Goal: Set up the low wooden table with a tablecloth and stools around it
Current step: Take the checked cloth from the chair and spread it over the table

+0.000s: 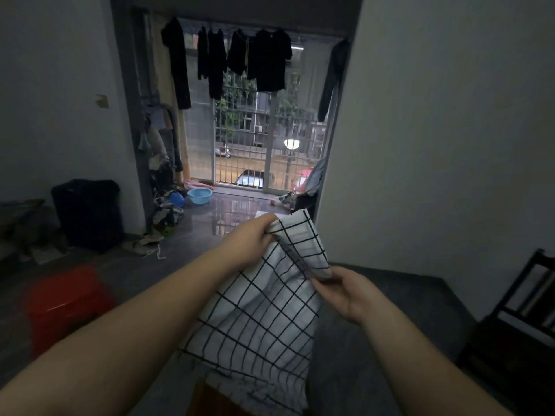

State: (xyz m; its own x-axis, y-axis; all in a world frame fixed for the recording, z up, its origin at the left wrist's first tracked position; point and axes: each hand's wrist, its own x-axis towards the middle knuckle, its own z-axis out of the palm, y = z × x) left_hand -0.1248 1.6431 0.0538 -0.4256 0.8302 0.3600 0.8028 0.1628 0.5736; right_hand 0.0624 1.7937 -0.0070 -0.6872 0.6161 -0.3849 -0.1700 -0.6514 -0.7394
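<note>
A white tablecloth [258, 319] with a black grid pattern hangs in front of me, held up by both hands. My left hand [250, 235] pinches its upper edge near a folded corner. My right hand [345, 292] grips the edge lower and to the right. The cloth's bottom hem drapes over a brown wooden surface [210, 400], probably the low table, at the bottom of the view; most of it is hidden. A red plastic stool [66, 304] stands on the floor to my left.
A dark wooden chair [522, 322] stands at the right by the white wall. A black bin [88, 211] and clutter sit at the left wall. Ahead, a balcony doorway holds hanging dark clothes [267, 58] and a blue basin [199, 196].
</note>
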